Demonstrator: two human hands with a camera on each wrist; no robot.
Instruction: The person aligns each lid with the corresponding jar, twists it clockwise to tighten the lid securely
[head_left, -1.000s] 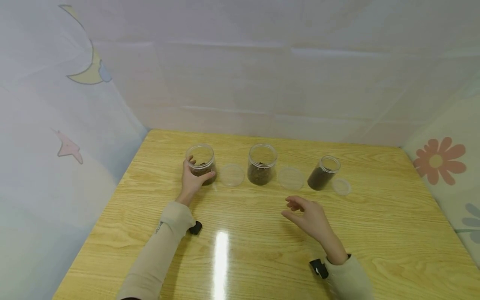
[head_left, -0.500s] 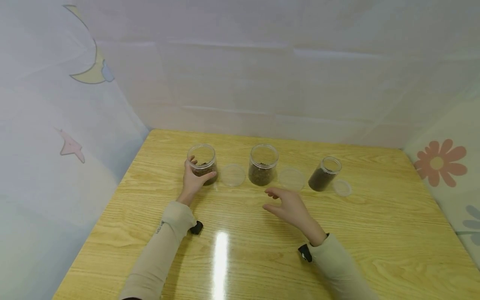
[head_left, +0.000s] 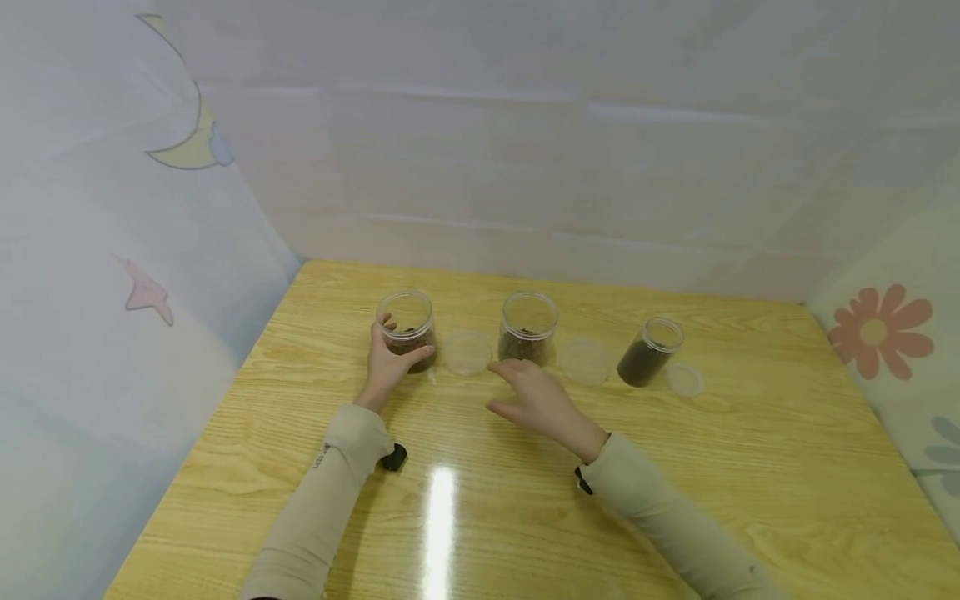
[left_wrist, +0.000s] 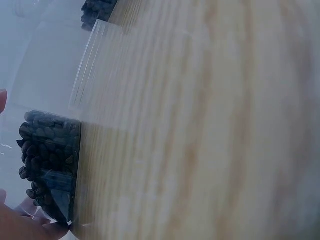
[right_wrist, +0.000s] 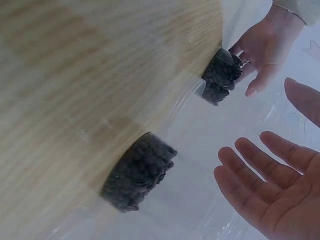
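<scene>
My left hand grips the clear jar at the left, fingers and thumb around its sides. The jar stands upright and uncovered, with dark bean-like pieces in its lower part. Over the table, in front of the middle jar, my right hand has its fingers extended and holds nothing. That middle jar also contains dark bean-like pieces; the hand partly covers its base in the head view. Between these two jars lies a clear round lid.
A narrower jar with dark contents stands to the right. Another clear lid lies left of it, and a smaller lid lies on its right. The wooden table meets printed cloth walls at the back and sides.
My right hand has moved left across the table, from near the narrow jar to in front of the middle jar. The left hand keeps its hold on the left jar.
</scene>
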